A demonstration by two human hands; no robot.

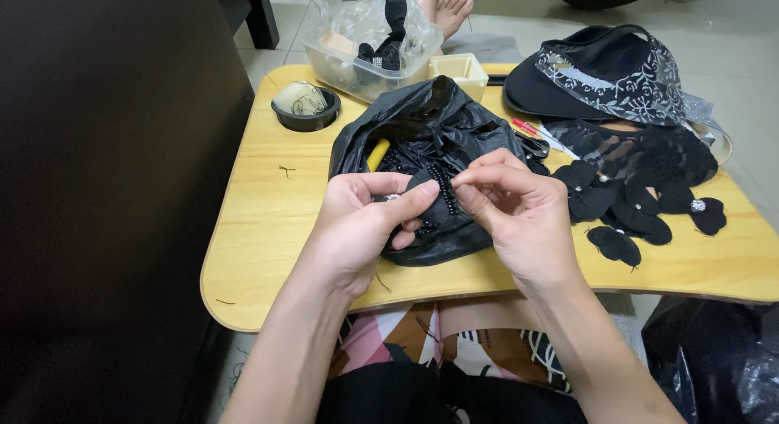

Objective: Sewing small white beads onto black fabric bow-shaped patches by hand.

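My left hand (365, 221) pinches a small black fabric piece (423, 180) edged with a row of black beads (445, 190). My right hand (519, 205) meets it from the right, fingertips closed at the beaded edge; whether it grips a needle or thread is too fine to see. Both hands hover over an open black plastic bag (430, 124) lying on a light wooden lap table (260, 229). A yellow item (377, 154) pokes out of the bag.
Black fabric petals (625, 213) and lace (625, 148) lie at right, behind them a black visor hat (600, 75). A clear plastic tub (365, 51), a small cream box (459, 68) and a round cup holder (305, 106) stand at the back. A dark wall (97, 189) at left.
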